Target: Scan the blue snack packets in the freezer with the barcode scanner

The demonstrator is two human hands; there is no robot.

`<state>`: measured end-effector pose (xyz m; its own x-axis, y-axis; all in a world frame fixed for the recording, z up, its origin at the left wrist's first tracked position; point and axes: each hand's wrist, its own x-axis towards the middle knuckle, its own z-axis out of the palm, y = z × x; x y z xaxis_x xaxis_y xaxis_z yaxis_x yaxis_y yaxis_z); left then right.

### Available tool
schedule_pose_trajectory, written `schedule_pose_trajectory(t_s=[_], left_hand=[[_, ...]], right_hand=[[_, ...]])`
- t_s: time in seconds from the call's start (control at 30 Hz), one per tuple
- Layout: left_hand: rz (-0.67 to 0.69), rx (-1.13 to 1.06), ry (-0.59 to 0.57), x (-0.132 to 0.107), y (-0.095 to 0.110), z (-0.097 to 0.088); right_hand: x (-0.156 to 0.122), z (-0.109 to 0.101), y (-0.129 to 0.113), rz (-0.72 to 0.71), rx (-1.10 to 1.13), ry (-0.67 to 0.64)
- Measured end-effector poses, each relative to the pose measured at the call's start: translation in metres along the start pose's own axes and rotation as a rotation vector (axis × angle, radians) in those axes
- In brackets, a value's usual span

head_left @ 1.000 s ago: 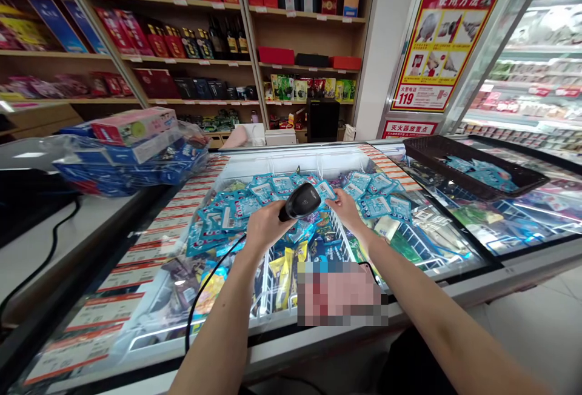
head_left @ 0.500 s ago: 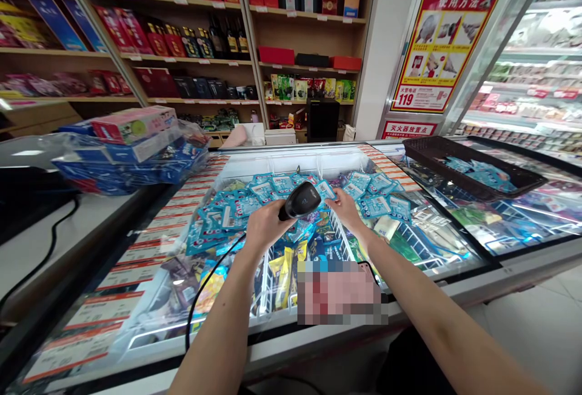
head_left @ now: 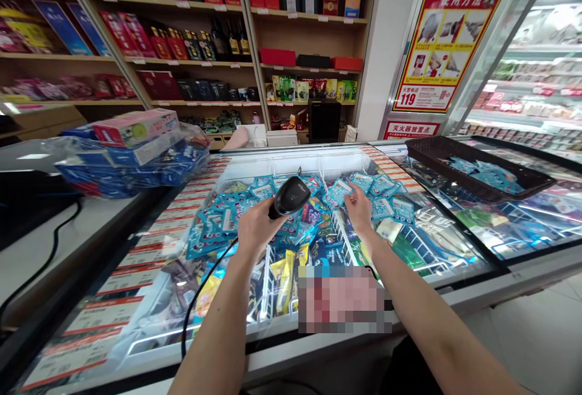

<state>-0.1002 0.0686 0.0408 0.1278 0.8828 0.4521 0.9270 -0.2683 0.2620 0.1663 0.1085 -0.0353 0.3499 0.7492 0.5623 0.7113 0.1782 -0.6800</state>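
My left hand [head_left: 257, 225] is wrapped round the handle of a black barcode scanner [head_left: 292, 195], whose head points up and right over the chest freezer. A cable runs from its handle toward me. To the right, my right hand [head_left: 361, 207] has its fingers pinched at the edge of a blue packet [head_left: 337, 192] with a white label. The fingertips partly cover that edge. Many similar blue packets [head_left: 218, 222] lie spread on the freezer's glass top to the left, and more blue packets [head_left: 384, 186] lie just right of my right hand.
A phone [head_left: 345, 299], its screen blurred out, lies at the freezer's near edge. A dark basket [head_left: 482, 168] holding blue packets stands at the right. Plastic-wrapped boxes [head_left: 136, 146] are stacked at the left. Shelves of boxed goods [head_left: 200, 49] stand behind.
My right hand has moved right with the blue packet, away from the scanner. My left hand and the scanner have shifted slightly left.
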Motion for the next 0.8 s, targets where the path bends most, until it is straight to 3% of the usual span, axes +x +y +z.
schedule_pose_trajectory(t_s=[0.2,0.33,0.47,0.57,0.67,0.8], left_hand=[[-0.032,0.035,0.030,0.003,-0.006,0.002],[-0.046,0.061,0.024,0.003,-0.007,0.000],[-0.055,0.086,0.018,0.003,-0.006,-0.001],[-0.064,0.094,0.035,0.003,-0.005,-0.003],[-0.078,0.099,0.061,0.003,-0.006,-0.004],[-0.109,0.089,0.086,0.002,-0.007,-0.006]], right_hand=[[0.013,-0.026,0.015,0.036,-0.302,0.104],[0.021,-0.044,0.031,0.070,-0.380,0.174],[0.024,-0.051,0.041,0.099,-0.407,0.232],[0.022,-0.049,0.036,0.108,-0.432,0.267],[0.017,-0.042,0.024,-0.016,-0.421,0.159],[0.007,-0.031,0.012,-0.255,-0.405,-0.146]])
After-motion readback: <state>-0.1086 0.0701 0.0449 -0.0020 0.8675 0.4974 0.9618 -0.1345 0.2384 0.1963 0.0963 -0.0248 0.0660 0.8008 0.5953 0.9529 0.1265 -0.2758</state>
